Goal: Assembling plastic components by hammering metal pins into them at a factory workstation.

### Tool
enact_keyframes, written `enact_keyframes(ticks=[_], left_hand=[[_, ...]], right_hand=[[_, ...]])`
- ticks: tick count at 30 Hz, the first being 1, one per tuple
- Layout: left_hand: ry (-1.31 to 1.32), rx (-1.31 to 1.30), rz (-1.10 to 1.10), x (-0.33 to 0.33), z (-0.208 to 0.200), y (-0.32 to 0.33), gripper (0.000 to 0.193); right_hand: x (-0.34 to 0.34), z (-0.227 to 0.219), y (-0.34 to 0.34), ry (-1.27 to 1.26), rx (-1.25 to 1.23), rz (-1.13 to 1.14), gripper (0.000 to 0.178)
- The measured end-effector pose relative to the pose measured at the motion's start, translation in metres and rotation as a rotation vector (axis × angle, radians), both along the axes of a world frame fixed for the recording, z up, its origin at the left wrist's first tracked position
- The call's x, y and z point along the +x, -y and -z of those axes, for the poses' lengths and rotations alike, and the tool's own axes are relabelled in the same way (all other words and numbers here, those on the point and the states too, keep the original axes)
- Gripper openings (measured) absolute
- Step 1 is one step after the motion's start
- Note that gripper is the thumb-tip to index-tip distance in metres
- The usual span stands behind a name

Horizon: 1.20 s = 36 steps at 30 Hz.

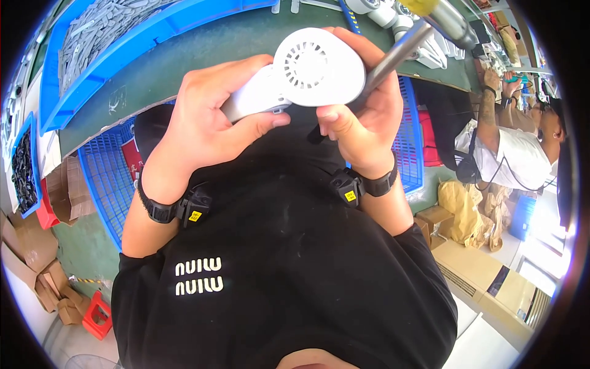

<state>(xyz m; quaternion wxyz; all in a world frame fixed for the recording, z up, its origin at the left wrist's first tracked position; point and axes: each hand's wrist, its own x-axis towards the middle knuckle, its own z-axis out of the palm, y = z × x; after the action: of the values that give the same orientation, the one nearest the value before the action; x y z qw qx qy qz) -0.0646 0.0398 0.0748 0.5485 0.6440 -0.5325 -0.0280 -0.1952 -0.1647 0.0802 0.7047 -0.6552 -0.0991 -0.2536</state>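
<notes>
A person in a black shirt holds a white device up in front of the chest, above the near edge of a green table. It has a round head with a ring of slots facing the camera, and a white handle that slants down to the left. The left hand pinches that handle, thumb along the lower side and bent fingers over the upper. The right hand is curled at the right side of the head, fingers reaching behind its upper edge and the thumb bent close under the lower one. A gray metal rod runs slantwise across the right hand (whether the fingers grip it too, I cannot tell). Both wrists wear black bands. Over the table's right part is a blurred yellow and metal tool, with several white parts lying near it. At the upper left a large blue tray holds many thin gray strips, and a smaller blue tray with black pieces is below it, near the left rim of the view. Blue baskets flank the person below the table, and at right another person in a white shirt works nearby.
</notes>
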Motion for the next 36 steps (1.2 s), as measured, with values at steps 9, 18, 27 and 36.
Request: enact_keyframes(ticks=[9, 18, 27, 36], left_hand=[[-0.277, 0.179, -0.256, 0.028, 0.056, 0.040, 0.037], [-1.063, -0.118, -0.125, 0.008, 0.043, 0.081, 0.057], [0.263, 0.023, -0.438, 0.003, 0.013, 0.034, 0.027], [0.467, 0.332, -0.545, 0.065, 0.045, 0.055, 0.053]], right_hand=[[0.052, 0.025, 0.015, -0.331, -0.328, 0.426, 0.056], [0.054, 0.064, 0.013, -0.068, -0.465, 0.533, 0.043], [0.076, 0.045, 0.068, -0.522, -0.361, 0.350, 0.035], [0.076, 0.050, 0.063, -0.615, -0.406, 0.307, 0.034]])
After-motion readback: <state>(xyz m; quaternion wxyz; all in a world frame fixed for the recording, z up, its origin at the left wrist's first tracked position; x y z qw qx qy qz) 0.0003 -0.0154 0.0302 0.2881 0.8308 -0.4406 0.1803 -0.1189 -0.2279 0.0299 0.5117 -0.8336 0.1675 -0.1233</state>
